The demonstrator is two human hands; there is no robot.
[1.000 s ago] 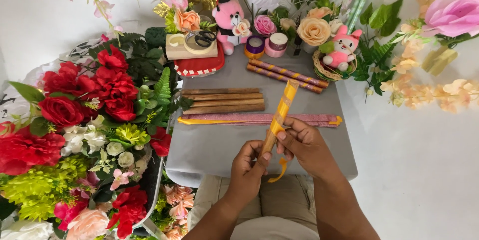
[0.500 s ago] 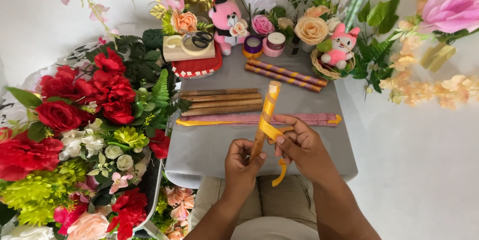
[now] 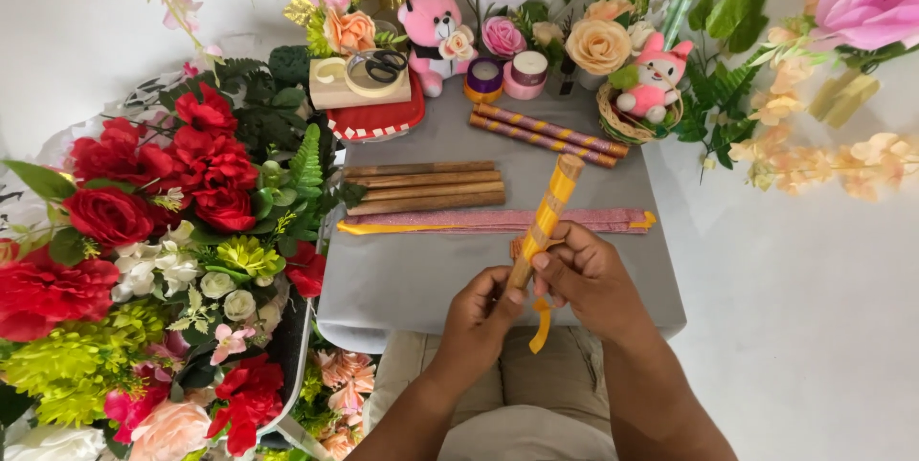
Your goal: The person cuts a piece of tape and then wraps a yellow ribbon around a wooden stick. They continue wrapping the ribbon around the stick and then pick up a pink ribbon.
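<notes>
Two hands meet on one stick (image 3: 544,222) over the near middle of the grey bench (image 3: 431,269). The left hand (image 3: 479,313) has its grip closed around the stick's lower end, fingers curled tight on the bare wood. The right hand (image 3: 589,274) is clamped just above it, thumb and fingertips pinching a yellow ribbon (image 3: 542,322) against the shaft — the ribbon's loose tail hangs down between the wrists. The stick tilts up and away from the person, its upper part banded in yellow wrap. Beyond it, a pink glitter strip (image 3: 517,221) lies across the bench over a second yellow ribbon, and past that sit four bare sticks (image 3: 426,187) side by side. Two striped wrapped sticks (image 3: 548,132) lie farther back, near a pink teddy (image 3: 433,25) and a basket (image 3: 639,121) — red flowers (image 3: 144,174) crowd the left edge.
</notes>
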